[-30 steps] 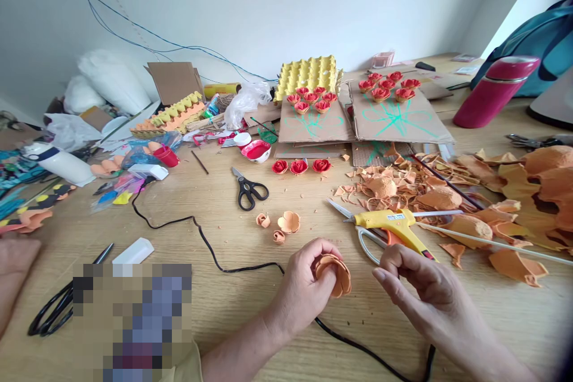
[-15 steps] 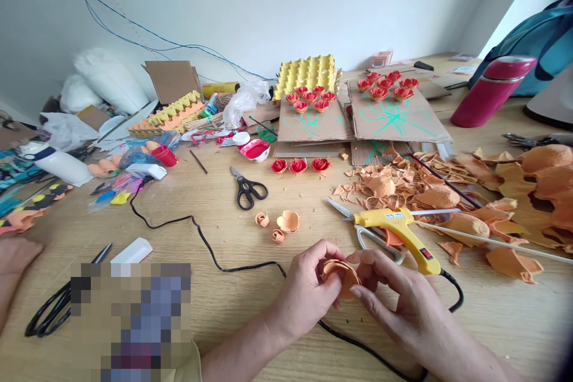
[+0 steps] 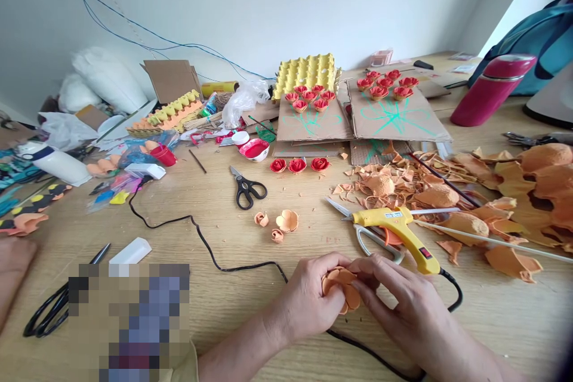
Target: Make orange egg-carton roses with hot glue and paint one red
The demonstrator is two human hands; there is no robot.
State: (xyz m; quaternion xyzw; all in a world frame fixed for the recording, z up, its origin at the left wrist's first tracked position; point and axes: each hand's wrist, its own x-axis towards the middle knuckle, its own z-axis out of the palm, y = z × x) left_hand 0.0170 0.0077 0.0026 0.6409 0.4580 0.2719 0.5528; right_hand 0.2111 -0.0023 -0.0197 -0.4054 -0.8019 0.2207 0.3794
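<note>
An orange egg-carton paper flower (image 3: 338, 282) with rounded petals is held low over the table between both hands. My left hand (image 3: 308, 295) grips it from the left, thumb pressed inside the petals. With thumb and fingertips, my right hand (image 3: 394, 289) pinches the petals on its right side. Just beyond lie an open orange petal cup (image 3: 287, 221) and two small rolled orange buds, one of them a bud (image 3: 277, 236) nearest me. A yellow hot glue gun (image 3: 394, 224) rests right of the hands, on grey-handled scissors (image 3: 364, 245).
Black-handled scissors (image 3: 248, 190) lie ahead, near three red paper roses (image 3: 297, 165) and a bowl of red paint (image 3: 255, 149). Orange carton scraps (image 3: 394, 185) cover the right side. A black cord (image 3: 206, 245) crosses the table. Another person's arm (image 3: 15, 271) rests at far left.
The flower has tipped so its petals and inside face me more. Both hands have moved slightly down, and my right fingers have closed in on the petals.
</note>
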